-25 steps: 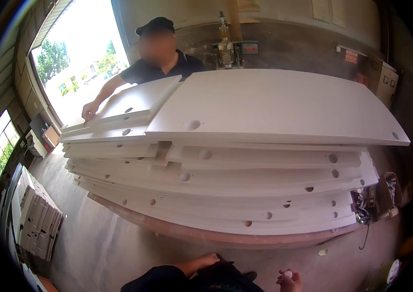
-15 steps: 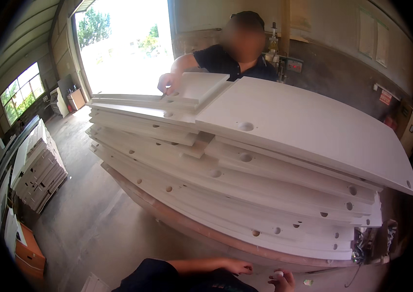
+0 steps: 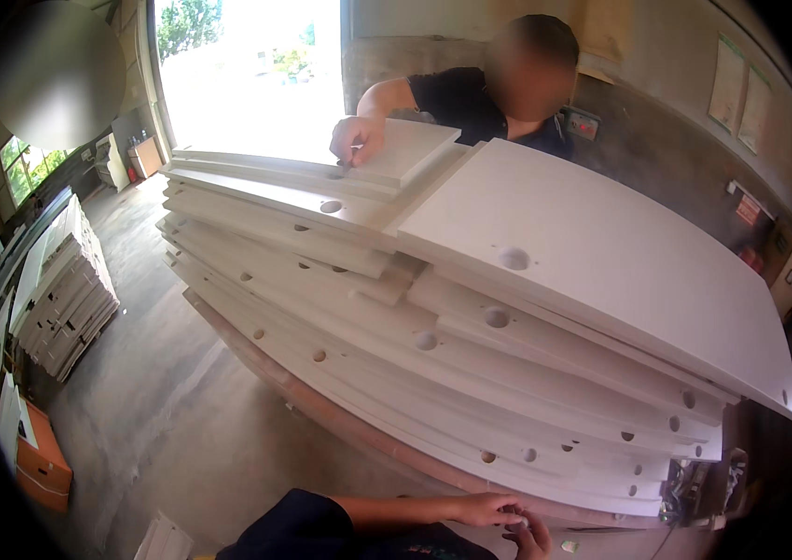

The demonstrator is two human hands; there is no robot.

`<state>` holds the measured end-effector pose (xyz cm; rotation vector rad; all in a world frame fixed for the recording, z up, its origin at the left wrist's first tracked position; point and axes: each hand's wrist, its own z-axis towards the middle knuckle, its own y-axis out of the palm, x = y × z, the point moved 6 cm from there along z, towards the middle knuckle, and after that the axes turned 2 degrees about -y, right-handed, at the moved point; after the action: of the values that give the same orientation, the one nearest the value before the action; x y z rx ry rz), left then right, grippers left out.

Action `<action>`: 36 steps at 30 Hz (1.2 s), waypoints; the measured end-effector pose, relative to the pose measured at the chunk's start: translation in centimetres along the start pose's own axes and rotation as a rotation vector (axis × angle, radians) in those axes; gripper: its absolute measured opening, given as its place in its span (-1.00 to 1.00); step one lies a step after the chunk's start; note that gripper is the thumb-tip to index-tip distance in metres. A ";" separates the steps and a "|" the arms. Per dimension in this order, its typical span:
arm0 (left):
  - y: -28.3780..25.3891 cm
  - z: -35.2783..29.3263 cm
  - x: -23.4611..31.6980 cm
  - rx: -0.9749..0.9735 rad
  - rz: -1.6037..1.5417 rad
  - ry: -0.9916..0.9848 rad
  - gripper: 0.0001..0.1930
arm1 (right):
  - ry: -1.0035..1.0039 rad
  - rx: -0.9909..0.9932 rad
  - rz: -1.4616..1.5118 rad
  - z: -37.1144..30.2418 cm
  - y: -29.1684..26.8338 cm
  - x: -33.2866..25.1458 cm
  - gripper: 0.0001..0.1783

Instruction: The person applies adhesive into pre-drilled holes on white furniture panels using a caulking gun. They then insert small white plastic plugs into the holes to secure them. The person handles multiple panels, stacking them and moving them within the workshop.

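Note:
At the lower edge my left hand [image 3: 487, 509] and my right hand [image 3: 533, 538] meet at the fingertips. A small white object [image 3: 521, 520] sits in the closed fingers of my right hand; its kind is too small to tell. The left fingers are bent together against it, and what they pinch is hidden. Just beyond my hands rises a tall stack of white panels [image 3: 433, 350] with round holes along their edges. A large white panel [image 3: 601, 261] lies on top at the right.
Across the stack, a person in dark clothing rests a hand [image 3: 357, 142] on a smaller upper panel [image 3: 415, 149]. Another panel pile [image 3: 65, 280] and an orange box [image 3: 44, 462] stand on the left. The stack sits on a reddish base [image 3: 321, 411]. A doorway [image 3: 251, 75] opens behind.
My left hand has moved right and now meets my right hand at the small white object. The view has shifted a little, and the other person's hand remains on the panel.

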<state>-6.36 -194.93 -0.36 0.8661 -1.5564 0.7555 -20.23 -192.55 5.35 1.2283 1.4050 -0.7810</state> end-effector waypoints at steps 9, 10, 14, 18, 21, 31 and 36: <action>-1.2 -0.2 2.7 -0.069 -0.024 0.017 -0.68 | 0.020 0.147 -0.060 -0.4 1.0 -0.4 -0.68; -0.9 0.2 2.4 -0.042 0.002 0.049 -0.69 | 0.035 0.167 -0.048 -0.6 1.0 -0.6 -0.69; -0.7 1.7 3.5 -0.120 0.021 -0.039 -0.70 | 0.012 0.206 -0.054 0.8 -1.3 -1.3 -0.59; -2.4 0.6 2.2 0.144 -0.258 -0.082 -0.83 | 0.021 0.165 -0.031 5.1 -4.1 -2.1 -0.71; -1.3 0.8 3.4 0.173 -0.380 -0.145 -0.85 | -0.044 0.149 -0.001 6.0 -7.8 -4.4 -0.74; 9.0 13.4 6.5 0.311 -0.400 -0.208 -0.78 | -0.143 0.407 -0.147 7.2 -31.4 -4.6 -0.78; 13.0 17.5 7.0 0.304 -0.308 -0.261 -0.69 | -0.101 0.695 -0.292 9.0 -44.7 -4.1 -0.77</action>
<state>-27.07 -203.79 3.84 1.4405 -1.5031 0.6827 -60.61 -213.40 0.07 1.4808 1.2815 -1.6045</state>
